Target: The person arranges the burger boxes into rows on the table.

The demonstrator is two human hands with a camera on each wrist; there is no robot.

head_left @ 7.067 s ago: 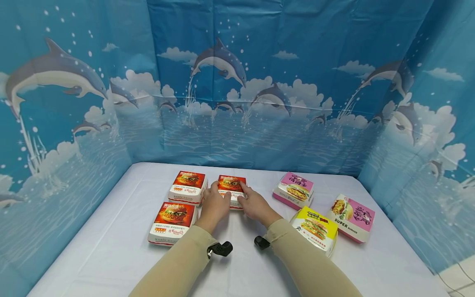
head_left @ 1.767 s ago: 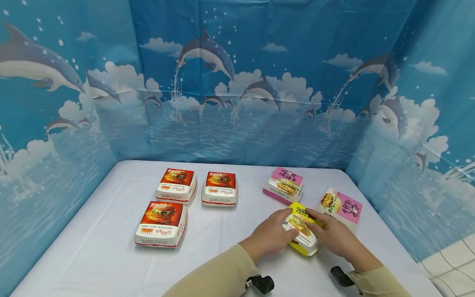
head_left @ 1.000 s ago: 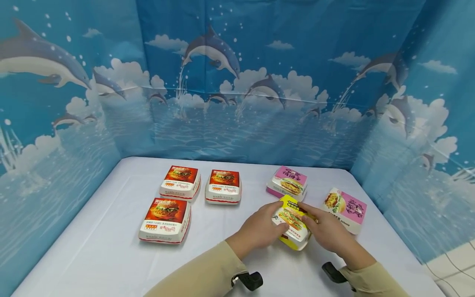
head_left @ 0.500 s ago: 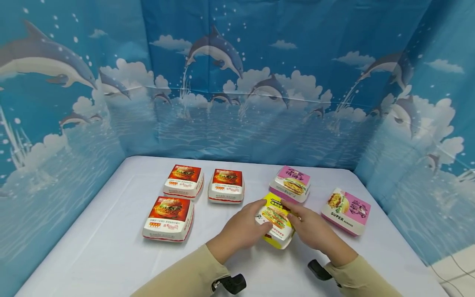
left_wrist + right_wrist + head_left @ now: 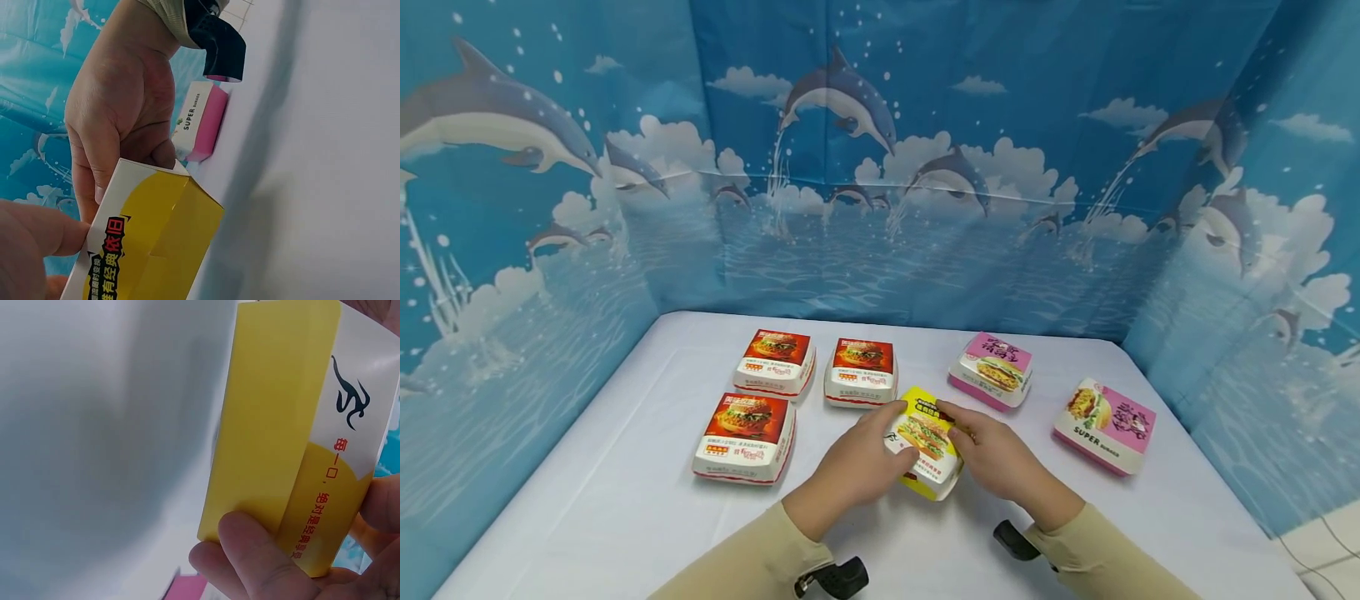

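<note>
A yellow-and-white burger box (image 5: 928, 442) is held between both hands near the front middle of the table, tilted, with its printed lid facing up. My left hand (image 5: 859, 458) grips its left side, thumb over the front left of the lid. On the opposite side my right hand (image 5: 1004, 454) grips it with thumb and fingers. The left wrist view shows the box's yellow side (image 5: 169, 231) above a shadow on the cloth, with the right hand (image 5: 119, 109) beyond. In the right wrist view, fingers (image 5: 259, 556) wrap the lower end of the box.
Three red-and-white burger boxes, one at back left (image 5: 775, 362), one in the back middle (image 5: 861, 371) and one in front left (image 5: 745, 437), sit on the white-covered table (image 5: 595, 517). Two pink-and-white boxes, back right (image 5: 991, 371) and far right (image 5: 1107, 425), lie beyond my right hand.
Earlier, both hands were at the back-middle red box; later both gripped the yellow box on the right. Since then the hands have carried the yellow box left, away from the pink boxes.
</note>
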